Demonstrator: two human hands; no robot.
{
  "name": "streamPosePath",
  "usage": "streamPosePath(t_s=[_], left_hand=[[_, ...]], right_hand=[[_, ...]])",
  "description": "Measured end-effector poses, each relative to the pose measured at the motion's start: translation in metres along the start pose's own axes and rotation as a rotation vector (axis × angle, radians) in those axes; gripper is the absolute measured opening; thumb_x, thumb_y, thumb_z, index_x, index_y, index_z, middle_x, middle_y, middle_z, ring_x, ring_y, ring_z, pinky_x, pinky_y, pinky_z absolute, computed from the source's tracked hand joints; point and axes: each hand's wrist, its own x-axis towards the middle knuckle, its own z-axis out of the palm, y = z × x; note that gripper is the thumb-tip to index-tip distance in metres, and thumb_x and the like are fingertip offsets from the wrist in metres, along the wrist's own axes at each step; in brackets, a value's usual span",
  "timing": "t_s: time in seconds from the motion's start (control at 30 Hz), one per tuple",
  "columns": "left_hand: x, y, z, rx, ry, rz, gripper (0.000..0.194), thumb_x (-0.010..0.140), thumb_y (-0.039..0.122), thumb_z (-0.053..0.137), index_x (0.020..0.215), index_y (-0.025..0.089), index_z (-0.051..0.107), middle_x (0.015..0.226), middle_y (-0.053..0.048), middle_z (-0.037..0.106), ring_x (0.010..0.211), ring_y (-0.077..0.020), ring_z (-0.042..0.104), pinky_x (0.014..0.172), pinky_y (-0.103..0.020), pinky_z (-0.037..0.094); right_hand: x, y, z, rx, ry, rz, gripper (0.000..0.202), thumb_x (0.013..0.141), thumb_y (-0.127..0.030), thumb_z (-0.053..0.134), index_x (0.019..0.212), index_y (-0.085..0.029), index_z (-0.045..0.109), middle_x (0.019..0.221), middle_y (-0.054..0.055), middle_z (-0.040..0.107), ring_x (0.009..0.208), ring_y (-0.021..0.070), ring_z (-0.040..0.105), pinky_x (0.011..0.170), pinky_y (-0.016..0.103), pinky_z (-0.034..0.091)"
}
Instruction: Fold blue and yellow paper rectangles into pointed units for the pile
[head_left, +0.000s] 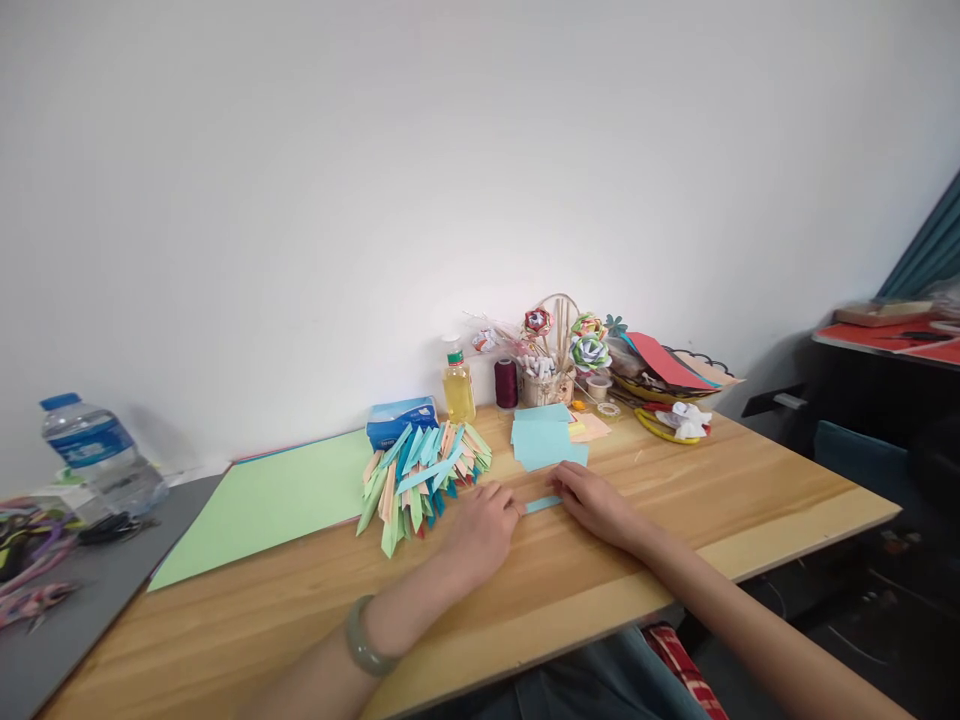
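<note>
A narrow light blue paper strip [543, 505] lies on the wooden table between my hands. My left hand [484, 525] is closed, its curled fingers pressing the strip's left end. At the other end, the closed fingers of my right hand [596, 505] hold the strip down and cover its tip. Just beyond my right hand are light blue paper pieces [541, 440], overlapping one another. Left of my left hand is a heap of folded paper strips [420, 475] in green, peach and blue.
Behind the heap stand a blue tissue pack [401, 420], a bottle of yellow liquid [458, 385] and a dark red thread spool [506, 384]. Paper flowers [590, 350] rise from a basket. Large green paper sheets [277, 505] lie left; a water bottle [101, 450] stands at far left.
</note>
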Motion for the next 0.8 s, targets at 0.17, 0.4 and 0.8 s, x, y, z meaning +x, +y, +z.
streamPosePath(t_s=[0.17, 0.4, 0.8], left_hand=[[0.001, 0.0, 0.0, 0.095, 0.056, 0.044, 0.008, 0.086, 0.016, 0.049, 0.085, 0.015, 0.058, 0.086, -0.005, 0.057, 0.089, -0.0199, 0.053, 0.078, -0.033, 0.046], [0.004, -0.009, 0.008, 0.152, 0.071, 0.072, 0.014, 0.087, 0.012, 0.045, 0.091, 0.013, 0.058, 0.087, -0.006, 0.061, 0.084, -0.0191, 0.058, 0.071, -0.03, 0.049], [0.003, -0.012, 0.006, 0.045, 0.17, 0.013, 0.015, 0.087, 0.009, 0.042, 0.085, 0.016, 0.055, 0.08, -0.004, 0.061, 0.08, -0.0184, 0.058, 0.067, -0.029, 0.049]], right_hand=[[0.0, -0.024, -0.002, -0.166, -0.106, -0.202, 0.017, 0.087, -0.02, 0.046, 0.097, -0.017, 0.059, 0.09, 0.008, 0.059, 0.088, 0.0202, 0.052, 0.078, 0.034, 0.042], [0.014, -0.023, 0.014, -0.407, -0.058, -0.277, 0.025, 0.094, -0.023, 0.038, 0.088, -0.015, 0.062, 0.08, 0.006, 0.06, 0.077, 0.0177, 0.054, 0.069, 0.03, 0.042], [0.014, -0.029, 0.015, -0.426, -0.002, -0.375, 0.029, 0.095, -0.016, 0.031, 0.084, -0.013, 0.058, 0.073, 0.006, 0.059, 0.067, 0.0173, 0.051, 0.065, 0.029, 0.04]])
